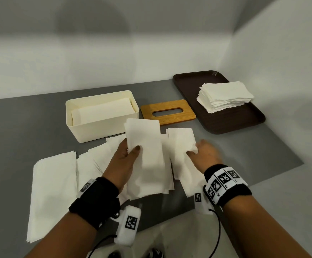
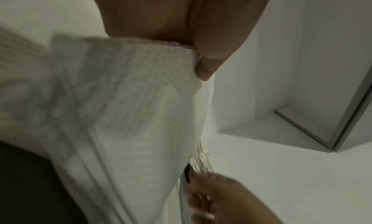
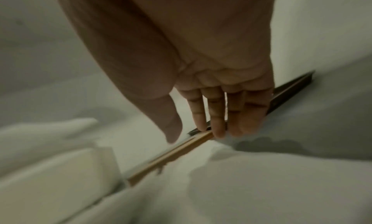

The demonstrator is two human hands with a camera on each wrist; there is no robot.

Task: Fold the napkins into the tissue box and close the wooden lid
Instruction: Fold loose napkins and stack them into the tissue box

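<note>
My left hand (image 1: pixel 131 151) pinches a folded white napkin (image 1: pixel 146 149) by its left edge, thumb on top, lifted above the others; the left wrist view shows that napkin (image 2: pixel 128 112) under my thumb. My right hand (image 1: pixel 203 153) hovers with straight fingers over another folded napkin (image 1: pixel 181 144) to the right; in the right wrist view its fingers (image 3: pixel 217 116) are straight and hold nothing. The cream tissue box (image 1: pixel 103 127) stands open with napkins inside. The wooden lid (image 1: pixel 170 107) with a slot lies flat to its right.
Several more folded napkins (image 1: pixel 54 183) lie spread on the grey mat (image 1: pixel 21 127) at the left. A dark brown tray (image 1: pixel 248 120) at the back right carries a stack of napkins (image 1: pixel 224 97). White walls close off the back and right.
</note>
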